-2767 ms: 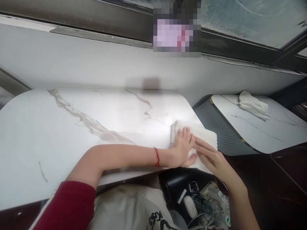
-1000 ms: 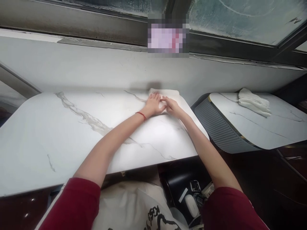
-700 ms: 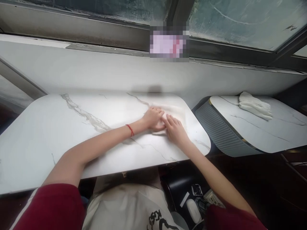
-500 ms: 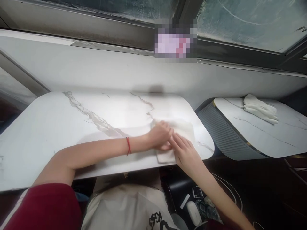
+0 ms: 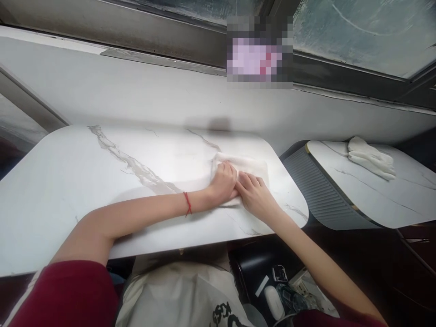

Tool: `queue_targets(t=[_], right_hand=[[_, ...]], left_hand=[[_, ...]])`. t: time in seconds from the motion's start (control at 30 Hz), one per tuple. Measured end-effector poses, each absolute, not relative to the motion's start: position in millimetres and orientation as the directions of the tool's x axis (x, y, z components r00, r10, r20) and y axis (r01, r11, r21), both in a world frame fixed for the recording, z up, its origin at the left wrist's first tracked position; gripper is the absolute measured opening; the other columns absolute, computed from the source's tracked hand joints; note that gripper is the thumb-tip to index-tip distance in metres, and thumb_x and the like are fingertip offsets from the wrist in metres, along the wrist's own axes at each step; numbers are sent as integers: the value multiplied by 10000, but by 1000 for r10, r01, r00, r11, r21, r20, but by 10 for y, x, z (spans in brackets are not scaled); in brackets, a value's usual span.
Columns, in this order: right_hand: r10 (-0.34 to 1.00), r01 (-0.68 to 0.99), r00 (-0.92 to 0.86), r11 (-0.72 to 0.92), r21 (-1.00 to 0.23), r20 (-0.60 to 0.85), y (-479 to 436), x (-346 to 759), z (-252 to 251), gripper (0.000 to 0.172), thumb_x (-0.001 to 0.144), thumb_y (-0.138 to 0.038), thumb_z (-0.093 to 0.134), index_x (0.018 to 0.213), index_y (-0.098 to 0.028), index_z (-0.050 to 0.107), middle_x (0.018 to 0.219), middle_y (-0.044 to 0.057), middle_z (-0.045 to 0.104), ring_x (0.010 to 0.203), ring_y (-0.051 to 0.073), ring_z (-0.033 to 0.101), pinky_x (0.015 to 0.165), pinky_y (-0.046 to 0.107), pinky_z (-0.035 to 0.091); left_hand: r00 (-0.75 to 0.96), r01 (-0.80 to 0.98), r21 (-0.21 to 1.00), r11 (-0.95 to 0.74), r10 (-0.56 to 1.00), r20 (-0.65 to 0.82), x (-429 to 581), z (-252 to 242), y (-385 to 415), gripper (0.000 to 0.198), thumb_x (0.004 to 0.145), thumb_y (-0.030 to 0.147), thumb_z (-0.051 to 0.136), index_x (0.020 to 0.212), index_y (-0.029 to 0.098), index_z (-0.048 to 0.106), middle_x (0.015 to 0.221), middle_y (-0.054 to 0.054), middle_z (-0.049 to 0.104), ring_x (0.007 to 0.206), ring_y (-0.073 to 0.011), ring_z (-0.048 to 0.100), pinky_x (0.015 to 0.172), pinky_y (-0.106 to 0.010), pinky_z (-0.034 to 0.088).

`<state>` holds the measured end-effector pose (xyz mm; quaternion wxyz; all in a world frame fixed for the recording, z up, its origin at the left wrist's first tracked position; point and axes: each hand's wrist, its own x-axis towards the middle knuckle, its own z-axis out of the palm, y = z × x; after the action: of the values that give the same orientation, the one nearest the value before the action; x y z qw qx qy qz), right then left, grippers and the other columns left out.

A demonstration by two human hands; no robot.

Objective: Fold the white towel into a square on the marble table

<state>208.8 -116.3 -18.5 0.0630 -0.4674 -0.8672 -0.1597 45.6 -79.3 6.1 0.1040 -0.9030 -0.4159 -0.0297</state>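
Observation:
A white cloth (image 5: 250, 164) lies flat on the right part of a white marble-patterned table (image 5: 102, 181). My left hand (image 5: 223, 181), with a red string at the wrist, presses on the cloth's left side with fingers laid flat. My right hand (image 5: 254, 193) lies right beside it, fingers stretched flat on the cloth's near part. The two hands touch each other. Most of the cloth's near half is hidden under them.
A second marble-topped table (image 5: 368, 190) with ribbed grey sides stands at the right, with a white glove (image 5: 369, 159) on it. A white wall and dark window frame (image 5: 136, 27) run along the back. A dark bin (image 5: 272, 290) holding small items sits below the table edge.
Both hands slid the cloth from the table's far edge toward the near edge, then pushed it back away to mid-table. The hands stayed side by side on it throughout.

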Motion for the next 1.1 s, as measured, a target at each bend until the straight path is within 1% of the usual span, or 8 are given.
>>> queue_targets(t=[0.13, 0.23, 0.37, 0.47, 0.57, 0.77, 0.9, 1.1], right_hand=[[765, 797, -602, 592, 119, 229, -752, 2141, -237, 546, 937, -103, 382, 1467, -160, 497, 1541, 217, 477, 1435, 381, 432, 1044, 543, 475], [760, 778, -613, 629, -6, 216, -378, 2192, -322, 571, 946, -112, 353, 1507, -150, 458, 1621, 206, 389, 1535, 347, 317, 1165, 571, 395], [773, 748, -593, 632, -202, 225, 163, 2230, -407, 588, 957, -153, 338, 1523, -234, 475, 1651, 118, 379, 1554, 291, 302, 1236, 571, 331], [786, 730, -575, 619, -290, 228, 497, 2223, -416, 558, 964, -186, 326, 1472, -259, 547, 1647, 65, 400, 1547, 262, 322, 1258, 530, 316], [807, 740, -547, 591, -320, 224, 726, 2175, -396, 562, 947, -173, 323, 1436, -246, 589, 1639, 51, 416, 1540, 255, 332, 1267, 511, 301], [827, 748, -509, 562, -352, 237, 949, 2095, -362, 567, 931, -209, 344, 1439, -261, 589, 1632, 55, 425, 1521, 311, 349, 1249, 612, 259], [812, 715, -526, 583, -386, 254, 998, 2110, -351, 568, 918, -225, 341, 1418, -263, 608, 1616, 59, 448, 1512, 293, 367, 1245, 579, 278], [828, 741, -500, 561, -369, 254, 990, 2082, -345, 563, 926, -240, 321, 1406, -241, 615, 1615, 64, 448, 1500, 294, 376, 1244, 569, 264]], left_hand=[[574, 818, -135, -560, 812, 106, 449, 114, -569, 678, 983, 397, 511, 1452, -92, 479, 1484, -335, 512, 1327, -396, 525, 1049, -446, 396], [530, 846, -118, -519, 843, 94, 449, 150, -369, 670, 998, 382, 475, 1461, -103, 460, 1483, -330, 515, 1322, -393, 521, 1047, -445, 393], [472, 881, -50, -470, 875, 109, 442, 169, -60, 645, 1026, 363, 403, 1463, -108, 454, 1490, -328, 506, 1305, -398, 522, 1045, -454, 386], [428, 902, 6, -432, 896, 115, 440, 169, 159, 629, 1022, 339, 391, 1468, -100, 450, 1496, -321, 502, 1304, -398, 515, 1056, -463, 372], [401, 913, 29, -407, 908, 124, 432, 160, 348, 624, 1020, 331, 382, 1460, -105, 450, 1485, -314, 510, 1322, -396, 492, 1086, -465, 344], [366, 923, 57, -380, 915, 169, 417, 137, 577, 543, 1017, 299, 368, 1382, -69, 529, 1388, -291, 576, 1272, -387, 518, 1082, -461, 335], [358, 928, 45, -371, 917, 178, 443, 122, 615, 521, 1018, 298, 375, 1367, -52, 541, 1356, -283, 594, 1246, -385, 532, 1052, -465, 348], [360, 923, 46, -382, 900, 246, 456, 42, 657, 497, 1009, 288, 378, 1338, -28, 577, 1296, -276, 638, 1196, -389, 559, 1013, -488, 370]])
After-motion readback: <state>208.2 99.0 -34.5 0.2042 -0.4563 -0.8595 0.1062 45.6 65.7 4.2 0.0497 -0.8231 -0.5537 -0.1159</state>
